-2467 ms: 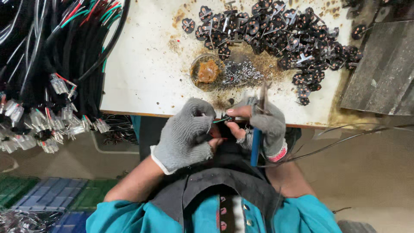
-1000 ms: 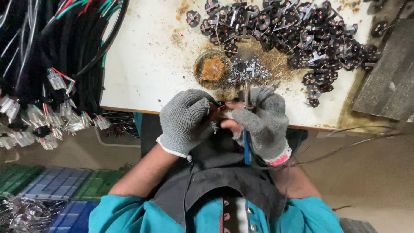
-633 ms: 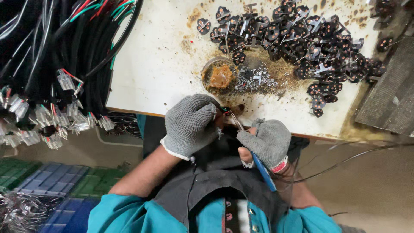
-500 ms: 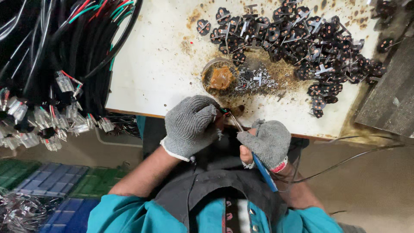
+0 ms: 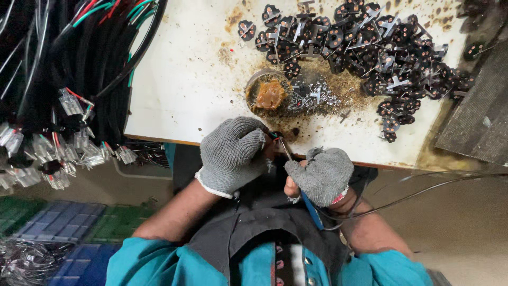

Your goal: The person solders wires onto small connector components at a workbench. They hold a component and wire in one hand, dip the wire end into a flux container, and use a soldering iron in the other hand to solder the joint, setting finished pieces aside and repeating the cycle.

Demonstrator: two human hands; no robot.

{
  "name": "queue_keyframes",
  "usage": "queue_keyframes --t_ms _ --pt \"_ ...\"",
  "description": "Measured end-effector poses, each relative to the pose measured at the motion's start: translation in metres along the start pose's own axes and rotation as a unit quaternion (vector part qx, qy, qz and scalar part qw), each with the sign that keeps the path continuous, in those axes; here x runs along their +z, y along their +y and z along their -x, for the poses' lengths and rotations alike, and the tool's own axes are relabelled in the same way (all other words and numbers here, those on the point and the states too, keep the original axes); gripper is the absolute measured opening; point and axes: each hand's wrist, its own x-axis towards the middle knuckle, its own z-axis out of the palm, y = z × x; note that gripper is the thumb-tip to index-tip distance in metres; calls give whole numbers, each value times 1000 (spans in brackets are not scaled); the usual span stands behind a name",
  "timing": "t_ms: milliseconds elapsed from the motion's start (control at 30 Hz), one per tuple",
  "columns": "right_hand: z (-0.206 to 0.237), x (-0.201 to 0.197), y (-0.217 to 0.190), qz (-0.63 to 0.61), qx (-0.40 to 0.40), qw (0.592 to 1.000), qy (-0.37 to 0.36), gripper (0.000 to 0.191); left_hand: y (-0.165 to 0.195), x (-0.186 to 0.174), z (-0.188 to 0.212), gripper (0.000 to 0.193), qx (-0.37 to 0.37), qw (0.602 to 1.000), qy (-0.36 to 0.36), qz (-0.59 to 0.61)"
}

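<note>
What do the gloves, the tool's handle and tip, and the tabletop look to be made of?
Gloves on the left hand and right hand: grey knitted fabric, likely cotton, with a ribbed weave. Tool handle: blue, smooth, probably plastic. Tool tip: thin, shiny, apparently metal. Tabletop: white, flat, stained brown; painted board or laminate, unclear which.

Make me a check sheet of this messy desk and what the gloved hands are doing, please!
Surface: stained white tabletop, brown splatter around the middle.
Job's things: thin metal-tipped soldering tool with blue handle; small wired part pinched at the table edge, too small to tell more.
Clutter: round tin of brown paste; heap of small black plastic parts with copper pins; silvery scraps.
Grips: left hand, grey knit glove, closed on the small part; right hand, grey fingerless glove, closed on the tool.
Cables: bundle of black cables with white plugs; thin black cord.
Surroundings: green and blue crates on the floor.
</note>
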Motion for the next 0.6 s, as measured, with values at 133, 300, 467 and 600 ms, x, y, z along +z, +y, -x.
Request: queue_keyframes --t_ms 133,300,467,600 --pt "1 1 -2 13 -7 1000 13 30 2 -2 2 24 1 1000 -8 0" --pt "17 10 -3 -13 4 999 -32 26 6 -1 6 24 22 1000 6 -20" --pt "34 20 -7 -47 39 995 -80 10 12 -4 13 26 16 1000 -6 -23" --pt "38 14 -8 -5 23 997 79 26 12 -5 17 27 19 1000 -14 -19"
